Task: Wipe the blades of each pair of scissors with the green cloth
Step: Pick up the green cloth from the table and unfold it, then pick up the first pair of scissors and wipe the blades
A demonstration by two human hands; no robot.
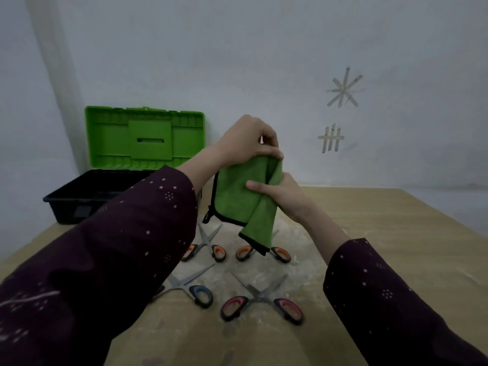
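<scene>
Meanwhile, hands: my left hand (248, 140) pinches the top edge of the green cloth (244, 199), fingers curled shut on the fabric; my right hand (281, 196) clamps its middle, thumb lying across the front.
Cloth: it hangs in the air between both hands, folded lengthwise, its long axis running top to bottom, its black-trimmed lower corner dangling just above the far right pair.
Scissors: four pairs lie open in X shapes on the wooden table (383, 233), directly below and toward me from the cloth. The left orange-handled scissors (208, 245) and right orange-handled scissors (266, 250) form the far row; the blue-handled scissors (188, 286) and red-handled scissors (261, 297) form the near row. All point their blades away from me, handles toward me.
Nearest reach: by my judgement the right hand sits closest to the right orange pair, whose blades are partly hidden behind the cloth; the left sleeve covers part of the blue pair.
Room: open tabletop spreads to the right of the scissors; the toolbox (105, 191), lid raised, stands on the far left, well apart from them.
Stage: no blade touches the cloth yet; wiping appears not to have begun on any pair.
</scene>
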